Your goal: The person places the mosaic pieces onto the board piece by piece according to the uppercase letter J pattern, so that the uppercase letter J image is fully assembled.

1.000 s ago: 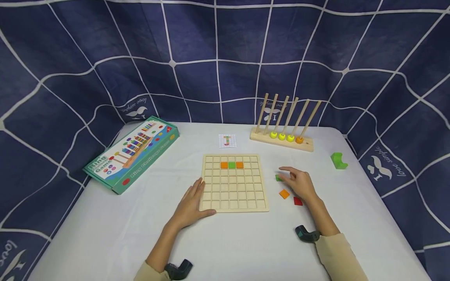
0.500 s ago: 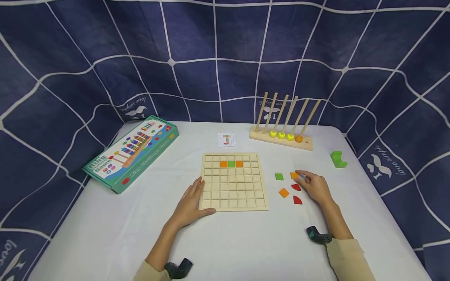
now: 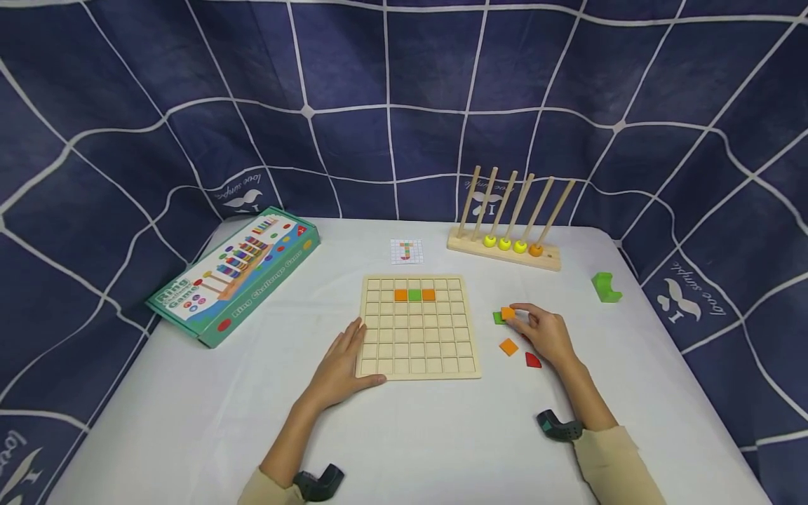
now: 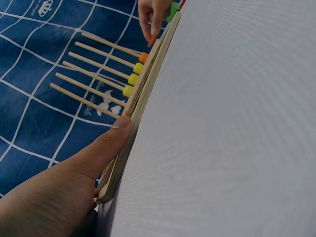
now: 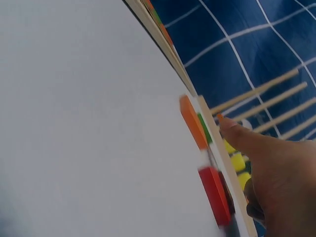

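My right hand pinches an orange square tile between thumb and fingertips, right of the wooden grid board. The held tile overlaps a green square tile in the head view. Closer to me lie another orange tile, turned like a diamond, and a red rounded tile. My left hand rests at the board's lower left corner, fingers along the left side and thumb on the front edge. Orange, green and orange tiles sit in a row near the board's far side.
A small pattern card lies behind the board. Further right stands a wooden peg rack with yellow and orange beads. A green curved block is at the far right, a green game box at the left. Blue cloth hangs behind.
My right hand moved right from the green tile, took hold of the orange tile and brought it back left. It now hides a second red tile. The left hand stayed put.
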`<state>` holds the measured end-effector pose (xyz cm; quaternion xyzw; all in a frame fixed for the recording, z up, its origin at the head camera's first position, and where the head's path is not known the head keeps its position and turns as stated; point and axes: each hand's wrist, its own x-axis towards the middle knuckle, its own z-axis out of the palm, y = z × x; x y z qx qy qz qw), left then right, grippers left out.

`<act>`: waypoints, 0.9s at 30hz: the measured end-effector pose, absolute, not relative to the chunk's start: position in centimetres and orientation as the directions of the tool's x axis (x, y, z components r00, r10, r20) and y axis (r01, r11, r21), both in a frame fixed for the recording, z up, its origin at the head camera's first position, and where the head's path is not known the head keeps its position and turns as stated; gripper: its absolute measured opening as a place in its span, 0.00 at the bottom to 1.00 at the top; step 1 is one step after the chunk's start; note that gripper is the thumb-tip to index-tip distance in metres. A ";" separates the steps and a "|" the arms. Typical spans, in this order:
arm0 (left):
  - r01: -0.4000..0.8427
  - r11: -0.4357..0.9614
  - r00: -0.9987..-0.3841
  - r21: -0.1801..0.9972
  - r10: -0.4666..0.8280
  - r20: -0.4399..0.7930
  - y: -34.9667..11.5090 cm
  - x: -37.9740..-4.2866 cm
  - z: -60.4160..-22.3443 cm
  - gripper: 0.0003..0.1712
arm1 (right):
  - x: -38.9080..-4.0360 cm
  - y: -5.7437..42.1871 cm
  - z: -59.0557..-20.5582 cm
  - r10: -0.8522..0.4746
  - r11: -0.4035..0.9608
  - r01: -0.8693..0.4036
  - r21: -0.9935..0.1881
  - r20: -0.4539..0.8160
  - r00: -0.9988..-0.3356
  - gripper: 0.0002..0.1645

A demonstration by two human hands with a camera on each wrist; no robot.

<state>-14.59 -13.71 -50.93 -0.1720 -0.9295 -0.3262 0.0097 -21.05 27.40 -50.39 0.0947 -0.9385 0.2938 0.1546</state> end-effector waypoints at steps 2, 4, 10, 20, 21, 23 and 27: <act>0.329 0.724 -0.940 0.606 0.314 0.135 -13.7 -14.6 -50.9 0.64 | -21.2 26.6 -50.5 -0.112 0.801 -0.301 -0.518 0.364 -0.925 0.20; 0.329 0.723 -0.940 0.607 0.313 0.137 -13.7 -14.6 -50.9 0.64 | -21.3 25.8 -50.5 -0.135 0.791 -0.332 -0.514 0.382 -0.914 0.19; 0.331 0.723 -0.939 0.606 0.316 0.136 -13.7 -14.6 -50.8 0.64 | -21.9 23.1 -50.6 -0.186 0.765 -0.381 -0.520 0.388 -0.903 0.20; 0.337 0.729 -0.937 0.595 0.325 0.133 -13.6 -14.5 -50.8 0.63 | -23.0 17.5 -50.2 -0.264 0.731 -0.453 -0.510 0.400 -0.878 0.20; 0.337 0.731 -0.937 0.593 0.325 0.132 -13.6 -14.5 -50.8 0.63 | -23.2 17.0 -50.3 -0.270 0.729 -0.455 -0.512 0.396 -0.878 0.20; 0.334 0.733 -0.937 0.593 0.323 0.129 -13.6 -14.5 -50.7 0.63 | -23.3 16.2 -50.3 -0.285 0.725 -0.461 -0.512 0.387 -0.877 0.20; 0.331 0.730 -0.938 0.598 0.322 0.126 -13.6 -14.5 -50.5 0.62 | -23.7 14.6 -50.3 -0.297 0.714 -0.469 -0.519 0.382 -0.875 0.21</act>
